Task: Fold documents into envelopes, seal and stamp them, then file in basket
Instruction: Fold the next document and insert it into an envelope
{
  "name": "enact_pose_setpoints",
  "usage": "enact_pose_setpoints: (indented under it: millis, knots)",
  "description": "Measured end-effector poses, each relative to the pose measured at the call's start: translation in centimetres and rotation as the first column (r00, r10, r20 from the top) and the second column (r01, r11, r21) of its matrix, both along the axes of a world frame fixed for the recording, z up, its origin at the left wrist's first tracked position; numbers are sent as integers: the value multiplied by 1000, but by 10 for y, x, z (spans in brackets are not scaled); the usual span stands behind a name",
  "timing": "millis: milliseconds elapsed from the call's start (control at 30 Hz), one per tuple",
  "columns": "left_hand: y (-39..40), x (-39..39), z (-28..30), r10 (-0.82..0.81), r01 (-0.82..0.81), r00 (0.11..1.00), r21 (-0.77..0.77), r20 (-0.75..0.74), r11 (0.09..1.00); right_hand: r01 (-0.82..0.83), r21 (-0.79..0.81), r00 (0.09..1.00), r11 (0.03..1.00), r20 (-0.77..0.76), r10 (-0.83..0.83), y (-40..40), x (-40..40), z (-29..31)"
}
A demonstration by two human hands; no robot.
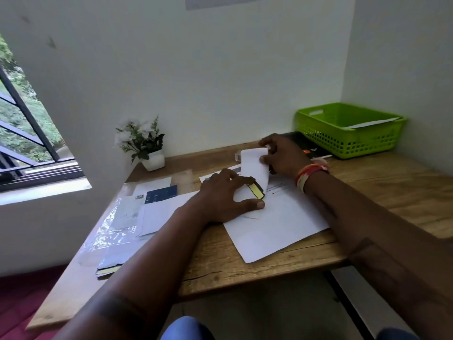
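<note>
Grip: envelope (253, 165) pinched by right hand (284, 157), pressed flat on surface (392, 192) by spread fingers of left hand (225, 195), over loose sheet (282, 222); light, floppy paper, best held at edges, adhesive strip avoided

Both forearms reach forward from the bottom of the view and come close together over the counter (245, 261). The left hand (220, 192) lies palm down, with its fingers (241, 179) spread and nearly straight and the thumb stretched out to the right, pressing flat on the paper beneath it. The right hand (282, 155) is a little farther forward, its back turned up, and its fingers are curled, pinching the raised edge of a folded white sheet (255, 165). A red and white band (310, 174) sits around the right wrist. Both arms are bare.
</note>
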State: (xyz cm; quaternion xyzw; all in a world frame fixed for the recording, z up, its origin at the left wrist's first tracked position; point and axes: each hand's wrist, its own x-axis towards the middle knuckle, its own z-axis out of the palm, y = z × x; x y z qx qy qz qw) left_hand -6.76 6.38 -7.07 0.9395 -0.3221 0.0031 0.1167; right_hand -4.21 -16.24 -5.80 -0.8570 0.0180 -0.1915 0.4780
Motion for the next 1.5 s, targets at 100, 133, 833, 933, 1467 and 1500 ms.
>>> enact_pose_setpoints:
  millis: [100, 133, 833, 933, 1467, 1500]
  knots:
    - [-1, 3, 1, 9, -9, 1000, -27, -2, 1000, 130, 160, 987, 979, 72, -143, -18, -6, 0]
    - [-1, 4, 1, 8, -8, 1000, -36, -1, 999, 149, 187, 982, 971, 89, -167, -22, -8, 0]
    - [-2, 12, -5, -7, 8, 1000, -98, 3, 995, 268, 142, 945, 953, 154, -288, -19, -38, 24]
    - [-2, 12, -6, 0, 5, 999, -113, 38, 994, 117, 145, 989, 982, 76, -129, -12, -40, 20]
    - [-2, 14, -9, 20, -12, 999, -239, 29, 971, 48, -7, 998, 999, -36, -48, -3, -43, 17]
    - [-2, 14, -10, 19, -10, 999, -240, 33, 971, 35, 16, 999, 999, -30, -35, 0, -42, 17]
